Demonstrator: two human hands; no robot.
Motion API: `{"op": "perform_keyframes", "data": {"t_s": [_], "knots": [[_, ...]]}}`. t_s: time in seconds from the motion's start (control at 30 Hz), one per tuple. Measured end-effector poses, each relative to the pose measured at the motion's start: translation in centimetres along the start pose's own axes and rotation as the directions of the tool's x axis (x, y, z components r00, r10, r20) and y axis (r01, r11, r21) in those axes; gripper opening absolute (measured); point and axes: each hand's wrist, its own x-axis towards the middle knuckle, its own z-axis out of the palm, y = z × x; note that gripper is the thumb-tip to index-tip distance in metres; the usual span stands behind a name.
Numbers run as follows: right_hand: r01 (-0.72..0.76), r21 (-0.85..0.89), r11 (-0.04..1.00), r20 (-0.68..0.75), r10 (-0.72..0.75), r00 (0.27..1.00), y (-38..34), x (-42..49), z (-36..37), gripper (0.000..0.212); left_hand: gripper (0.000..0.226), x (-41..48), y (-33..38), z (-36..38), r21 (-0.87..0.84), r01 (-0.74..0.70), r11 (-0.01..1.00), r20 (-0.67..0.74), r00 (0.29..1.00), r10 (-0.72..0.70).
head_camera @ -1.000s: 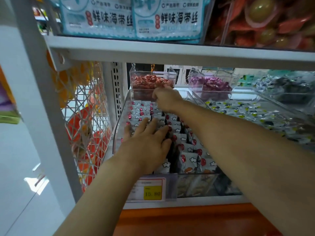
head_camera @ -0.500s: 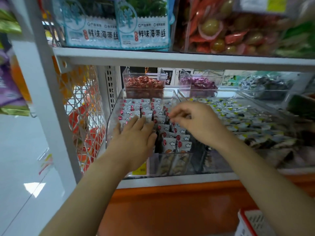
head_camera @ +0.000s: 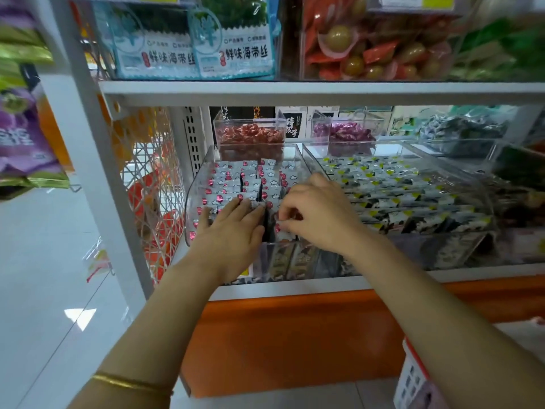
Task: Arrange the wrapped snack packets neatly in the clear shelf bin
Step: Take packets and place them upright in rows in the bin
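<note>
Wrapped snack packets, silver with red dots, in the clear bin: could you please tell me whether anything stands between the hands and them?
Nothing visible does. The left hand lies flat on the silver red-dotted wrapped snack packets, and the right hand pinches some in the open-topped clear plastic bin.

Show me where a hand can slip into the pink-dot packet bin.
A dark gap between the left hand and right hand, and a bare strip between the back packets and the clear bin's rear wall. Left-side packets are tight; the neighbouring bin is full.
</note>
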Motion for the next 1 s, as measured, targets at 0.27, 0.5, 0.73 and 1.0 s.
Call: {"op": "perform_keyframes", "data": {"t_s": [0.27,0.5,0.73,1.0], "knots": [[-0.072,0.613,0.787,-0.308,0.321,0.896,1.3,-1.1,-3.0,0.013,0.04,-0.1,0.9,-2.2,-0.386,-0.153,0.91,-0.336,0.942,0.015],[-0.084,0.982,0.169,-0.024,0.557,0.83,2.1,-2.5,-2.8,0.017,0.021,-1.0,2.5,-3.1,-0.84,-0.136,0.525,-0.245,0.959,-0.144],[-0.145,0.985,-0.095,0.173,0.45,0.876,2.3,-3.0,-2.5,0.014,0.018,-0.9,2.5,-3.9,-0.988,0.033,-0.152,0.068,0.971,-0.227],[-0.154,0.935,-0.318,0.292,0.449,0.845,1.9,-2.6,-2.0,0.013,0.022,-0.9,2.5,-3.8,-0.997,0.021,-0.068,0.043,0.937,-0.347]]}}
